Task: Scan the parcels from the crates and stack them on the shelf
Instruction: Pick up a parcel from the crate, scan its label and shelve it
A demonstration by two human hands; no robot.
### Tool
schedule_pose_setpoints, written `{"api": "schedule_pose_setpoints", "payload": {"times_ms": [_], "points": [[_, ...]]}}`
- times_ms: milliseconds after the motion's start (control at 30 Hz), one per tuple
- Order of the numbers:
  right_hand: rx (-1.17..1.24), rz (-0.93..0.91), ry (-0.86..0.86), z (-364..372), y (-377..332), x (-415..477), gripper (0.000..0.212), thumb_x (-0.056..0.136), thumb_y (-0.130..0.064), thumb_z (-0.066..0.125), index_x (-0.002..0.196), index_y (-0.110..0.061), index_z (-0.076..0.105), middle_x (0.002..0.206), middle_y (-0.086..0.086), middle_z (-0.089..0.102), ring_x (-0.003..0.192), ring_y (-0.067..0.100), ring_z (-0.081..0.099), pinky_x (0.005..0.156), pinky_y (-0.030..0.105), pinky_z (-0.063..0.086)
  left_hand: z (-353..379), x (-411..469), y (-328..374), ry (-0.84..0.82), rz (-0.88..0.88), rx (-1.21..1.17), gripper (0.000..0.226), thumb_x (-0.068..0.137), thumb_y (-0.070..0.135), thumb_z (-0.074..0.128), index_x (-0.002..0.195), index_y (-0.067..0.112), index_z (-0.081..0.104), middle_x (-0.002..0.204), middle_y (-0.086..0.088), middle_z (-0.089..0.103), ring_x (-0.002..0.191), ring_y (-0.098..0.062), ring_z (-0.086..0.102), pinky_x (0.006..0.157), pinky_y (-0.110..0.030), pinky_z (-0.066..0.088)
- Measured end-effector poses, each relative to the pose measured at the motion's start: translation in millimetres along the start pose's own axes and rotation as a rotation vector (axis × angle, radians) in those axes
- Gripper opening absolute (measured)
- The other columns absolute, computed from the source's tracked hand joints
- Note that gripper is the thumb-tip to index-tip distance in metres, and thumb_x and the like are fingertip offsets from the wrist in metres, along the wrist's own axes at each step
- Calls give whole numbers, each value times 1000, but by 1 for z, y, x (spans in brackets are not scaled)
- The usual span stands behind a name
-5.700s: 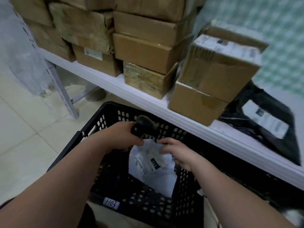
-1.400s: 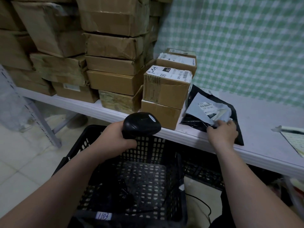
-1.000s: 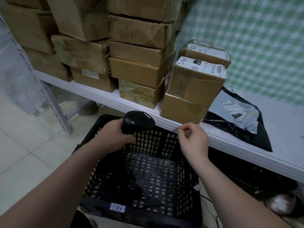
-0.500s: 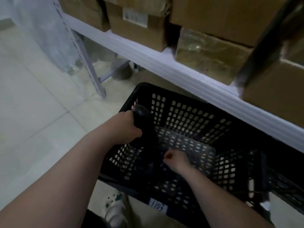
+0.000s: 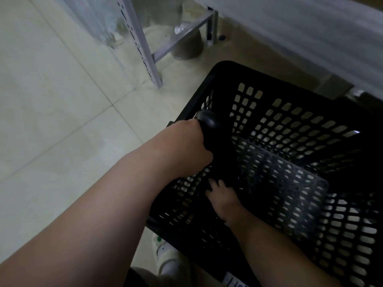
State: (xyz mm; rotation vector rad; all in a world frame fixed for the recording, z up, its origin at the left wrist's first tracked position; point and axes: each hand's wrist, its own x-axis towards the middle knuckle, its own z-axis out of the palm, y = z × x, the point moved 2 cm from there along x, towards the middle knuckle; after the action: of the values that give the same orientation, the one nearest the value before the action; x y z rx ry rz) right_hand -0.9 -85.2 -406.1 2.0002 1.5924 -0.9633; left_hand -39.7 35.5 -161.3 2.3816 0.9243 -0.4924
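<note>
Left hand [image 5: 186, 150] clamped on glossy rounded black scanner [image 5: 209, 125], right hand [image 5: 222, 198] splayed inside perforated plastic crate [image 5: 269, 79]

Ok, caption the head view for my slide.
Left hand grips a black handheld scanner; right hand reaches into the black perforated plastic crate.

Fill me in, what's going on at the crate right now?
A person is leaning over the black crate on the floor beside the shelf. The left hand grips the black scanner over the crate's left rim. The right hand reaches down to the crate's bottom, into a dark patch; whether it holds anything can't be told.
</note>
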Motion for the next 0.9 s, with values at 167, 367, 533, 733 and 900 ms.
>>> {"api": "schedule_pose_setpoints", "payload": {"times_ms": [167,367,533,733,900], "points": [[-149,-58,23,16,-4,8,33,97,-5,43,128,-6,55,144,15,38,133,34,30,90,40,44,1,-2,4,-12,3,-18,31,87,21,57,70,22,31,72,6,43,58,-7,42,45,-18,25],[213,-9,140,10,11,-3,22,98,-8,42,114,-6,58,122,12,49,121,29,38,89,37,42,-7,-11,12,31,44,-24,30,86,21,56,70,21,32,72,6,41,59,-7,40,46,-18,25],[970,131,270,-23,38,-57,24,98,-17,49,76,-18,41,75,1,43,71,14,41,59,27,31,-16,-22,23,60,65,-50,25,85,21,57,74,19,35,74,6,40,72,-18,44,51,-23,30],[1702,150,328,-72,48,-176,21,100,-11,44,114,-7,60,114,27,64,105,38,61,84,34,50,-25,-43,39,74,120,-183,23,81,28,67,85,16,48,81,2,48,82,-19,50,63,-30,37],[1932,93,468,-105,42,-274,26,99,-8,44,90,-13,68,76,6,73,62,13,70,54,23,55,-25,-72,61,49,172,-675,23,77,11,74,99,13,66,87,-5,68,78,-19,65,68,-23,54]]}}
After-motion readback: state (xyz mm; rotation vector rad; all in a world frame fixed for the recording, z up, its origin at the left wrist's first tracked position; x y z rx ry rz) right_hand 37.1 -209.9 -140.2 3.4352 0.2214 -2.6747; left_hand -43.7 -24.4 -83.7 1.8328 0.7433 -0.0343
